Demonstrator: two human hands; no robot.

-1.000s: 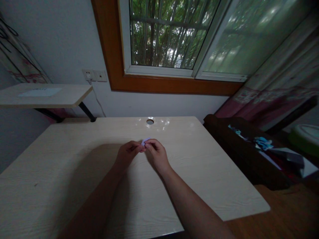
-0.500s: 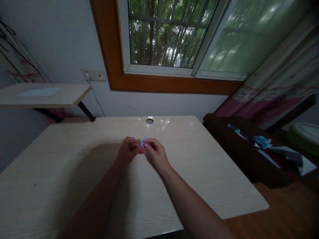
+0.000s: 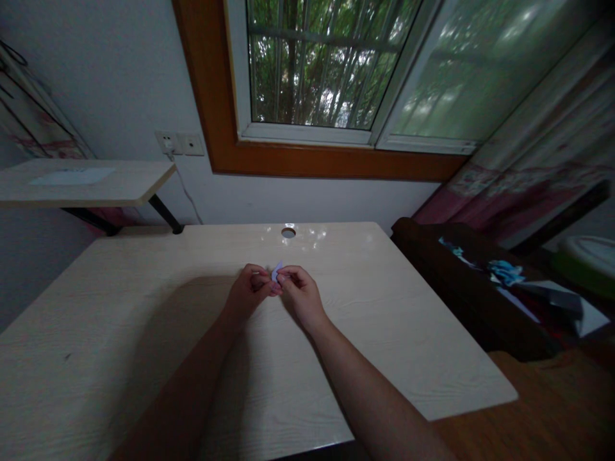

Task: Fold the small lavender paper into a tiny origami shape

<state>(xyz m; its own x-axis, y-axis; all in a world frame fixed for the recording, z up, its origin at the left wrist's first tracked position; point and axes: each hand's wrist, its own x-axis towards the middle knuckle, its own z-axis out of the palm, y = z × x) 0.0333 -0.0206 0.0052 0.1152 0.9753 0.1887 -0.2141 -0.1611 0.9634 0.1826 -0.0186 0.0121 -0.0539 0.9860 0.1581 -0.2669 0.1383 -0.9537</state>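
A small pale-purple piece, thin like a strip of paper [image 3: 275, 274], shows between my fingertips above the middle of the desk [image 3: 384, 333]. My left hand [image 3: 248, 289] pinches its lower left part with thumb and forefinger. From the right, my right hand [image 3: 302, 291] grips the same piece between thumb and fingers. Its upper end sticks up free between the two hands. The fingers hide most of it, so its full shape cannot be made out.
A raised shelf [image 3: 158, 174] with a paper sheet [image 3: 72, 176] stands at the back left on black legs. A cable hole [image 3: 288, 233] lies near the desk's back edge. A brown seat [image 3: 446, 275] with crumpled cloth [image 3: 504, 272] is at the right. The window [image 3: 331, 70] is ahead.
The free upper end of the purple strip looks slightly narrower and more turned. Both hands stay almost in the same place, still pinching it.
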